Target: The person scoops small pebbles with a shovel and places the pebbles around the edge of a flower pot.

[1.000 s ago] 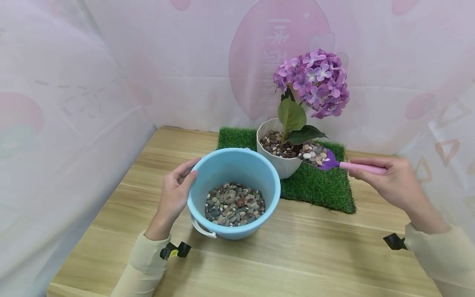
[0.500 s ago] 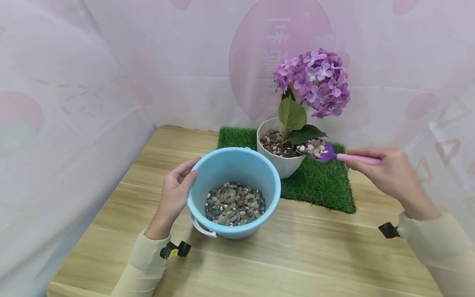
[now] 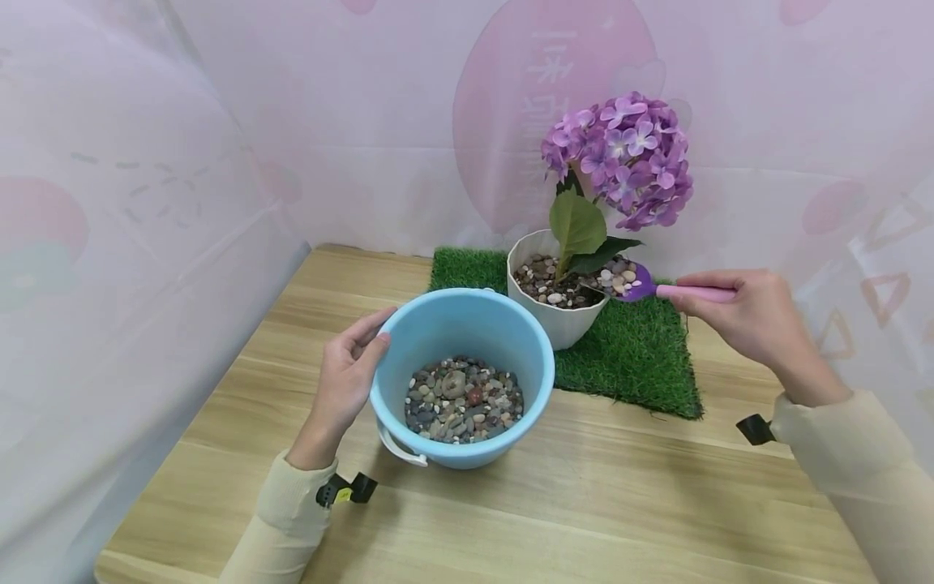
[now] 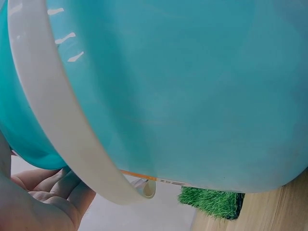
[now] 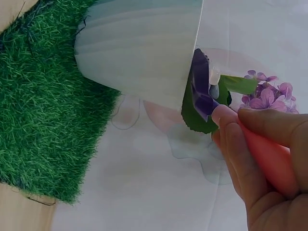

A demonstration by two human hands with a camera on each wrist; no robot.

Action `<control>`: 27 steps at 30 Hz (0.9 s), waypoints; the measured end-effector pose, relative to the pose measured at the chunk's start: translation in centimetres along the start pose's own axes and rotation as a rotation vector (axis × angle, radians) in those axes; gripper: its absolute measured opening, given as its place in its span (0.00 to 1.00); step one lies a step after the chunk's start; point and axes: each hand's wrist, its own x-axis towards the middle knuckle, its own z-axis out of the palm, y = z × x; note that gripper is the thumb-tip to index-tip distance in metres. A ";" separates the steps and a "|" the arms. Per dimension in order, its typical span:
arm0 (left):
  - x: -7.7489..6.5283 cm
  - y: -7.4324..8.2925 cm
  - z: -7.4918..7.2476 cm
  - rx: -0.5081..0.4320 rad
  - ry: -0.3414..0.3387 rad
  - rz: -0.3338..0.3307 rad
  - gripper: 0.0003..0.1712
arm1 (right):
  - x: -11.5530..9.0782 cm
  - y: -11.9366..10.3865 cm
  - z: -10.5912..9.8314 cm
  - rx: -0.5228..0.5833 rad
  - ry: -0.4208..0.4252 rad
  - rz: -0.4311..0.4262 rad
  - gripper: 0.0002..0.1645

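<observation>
My left hand [image 3: 349, 375] grips the rim of a light blue bucket [image 3: 467, 458], thumb inside and fingers outside. Inside the bucket lies a layer of mixed pebbles [image 3: 456, 405]. My right hand [image 3: 751, 312] holds a small shovel by its pink handle [image 3: 693, 293]. Its purple blade [image 3: 642, 285] carries pebbles and is tipped over the right rim of a white flowerpot [image 3: 558, 324]. A purple hydrangea [image 3: 627, 158] with green leaves stands in the pot, pebbles and dark soil around its stem. In the right wrist view the purple blade [image 5: 202, 86] overlaps the pot's edge.
Under the pot lies a green artificial grass mat [image 3: 635, 373] on the wooden table [image 3: 584, 503]. The bucket's white handle [image 3: 401, 446] hangs down on its near left side. Pale printed cloth [image 3: 379, 113] encloses the table at the back and sides.
My right hand has moved left and a little up, bringing the shovel further over the pot. Pebbles have slid off the blade's tip into the pot. My left hand stays on the bucket.
</observation>
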 end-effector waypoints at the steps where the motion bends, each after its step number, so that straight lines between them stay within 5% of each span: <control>1: 0.0 0.0 0.0 0.002 0.001 -0.001 0.24 | 0.2 -0.2 0.0 -0.003 -0.001 -0.007 0.22; 13: 0.1 0.2 0.0 0.003 0.005 -0.005 0.24 | 1.8 -1.8 -0.7 -0.144 -0.017 -0.119 0.23; 19: 0.1 0.1 0.0 0.008 0.001 -0.002 0.24 | 2.2 -2.8 -0.8 -0.190 -0.053 -0.102 0.25; 27: 0.0 0.1 -0.1 0.011 -0.001 -0.008 0.24 | 2.5 -4.3 -0.6 -0.242 -0.051 -0.147 0.17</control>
